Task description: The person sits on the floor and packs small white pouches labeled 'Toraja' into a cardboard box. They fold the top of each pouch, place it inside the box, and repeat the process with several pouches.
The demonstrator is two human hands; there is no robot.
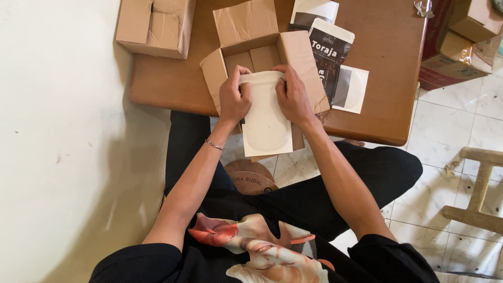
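Observation:
A white flat pouch point(266, 120) with a round window hangs over the near edge of an open brown cardboard box point(298, 52) on a low wooden table point(387, 47). My left hand point(234, 97) pinches the pouch's top left corner. My right hand point(293, 94) grips its top right corner, beside the box's right flap. The pouch's upper end lies at the box's opening. A thin bracelet circles my left wrist.
A black and white pouch point(331, 52) and two more white pouches point(352, 89) lie right of the box. A closed cardboard box point(157, 26) sits at the table's left end. More boxes point(461, 42) stand on the tiled floor at right, near a wooden stool point(479, 188). A tape roll point(251, 178) lies below the table.

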